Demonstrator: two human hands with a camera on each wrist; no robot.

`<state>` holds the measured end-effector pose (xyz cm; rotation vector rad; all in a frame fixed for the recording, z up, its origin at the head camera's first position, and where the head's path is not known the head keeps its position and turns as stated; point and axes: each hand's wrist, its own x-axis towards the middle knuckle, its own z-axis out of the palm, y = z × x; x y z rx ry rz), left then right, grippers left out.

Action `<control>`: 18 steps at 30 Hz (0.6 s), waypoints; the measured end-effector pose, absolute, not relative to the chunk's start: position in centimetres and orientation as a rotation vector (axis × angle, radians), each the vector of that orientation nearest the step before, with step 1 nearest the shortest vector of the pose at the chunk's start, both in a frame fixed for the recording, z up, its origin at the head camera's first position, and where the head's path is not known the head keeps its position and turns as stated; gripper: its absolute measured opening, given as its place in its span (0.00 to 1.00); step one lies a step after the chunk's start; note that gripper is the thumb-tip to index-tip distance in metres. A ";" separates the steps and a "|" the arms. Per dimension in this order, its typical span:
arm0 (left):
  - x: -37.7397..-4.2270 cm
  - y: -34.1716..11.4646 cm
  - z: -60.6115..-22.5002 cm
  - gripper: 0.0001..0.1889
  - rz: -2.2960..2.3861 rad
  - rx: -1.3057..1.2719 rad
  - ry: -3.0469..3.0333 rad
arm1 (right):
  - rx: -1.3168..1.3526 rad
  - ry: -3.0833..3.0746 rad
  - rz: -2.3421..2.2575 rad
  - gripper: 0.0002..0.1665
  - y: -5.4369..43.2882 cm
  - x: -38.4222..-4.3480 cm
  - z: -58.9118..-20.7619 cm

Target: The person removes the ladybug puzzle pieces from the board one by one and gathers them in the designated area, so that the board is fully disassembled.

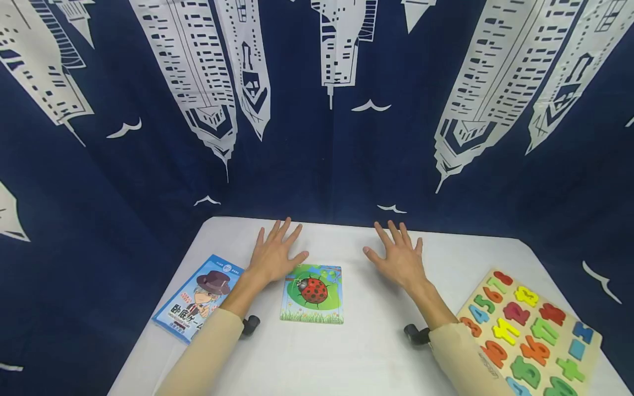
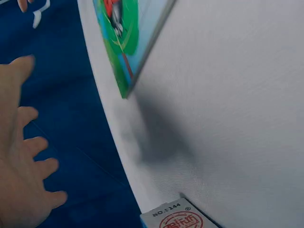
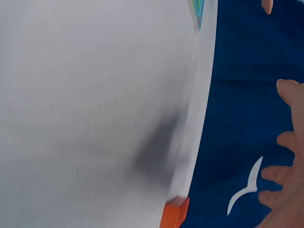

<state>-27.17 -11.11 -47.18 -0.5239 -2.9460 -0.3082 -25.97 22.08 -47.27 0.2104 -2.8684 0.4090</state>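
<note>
My left hand (image 1: 273, 257) is held over the table with straight, spread fingers. It holds nothing, and its thumb is close above the top left corner of a square ladybug picture board (image 1: 313, 297). To the right of that board hovers my right hand (image 1: 400, 263), its fingers also spread and holding nothing. In the left wrist view my left hand (image 2: 21, 156) is at the left edge, apart from the ladybug board (image 2: 129, 42). In the right wrist view my right hand (image 3: 287, 173) shows at the right edge, with only a corner of the board (image 3: 198, 12) visible.
A blue game box (image 1: 198, 300) with a cartoon figure lies left, partly behind the left forearm. At right, a wooden number board (image 1: 532, 335) holds colourful pieces, partly covered by the right sleeve. A dark blue patterned curtain (image 1: 317, 159) hangs behind the white table (image 1: 346, 357).
</note>
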 end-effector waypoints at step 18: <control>-21.0 -9.2 -50.4 0.43 -0.464 -0.842 -3.109 | 0.438 -2.998 1.076 0.20 16.9 -23.3 -50.2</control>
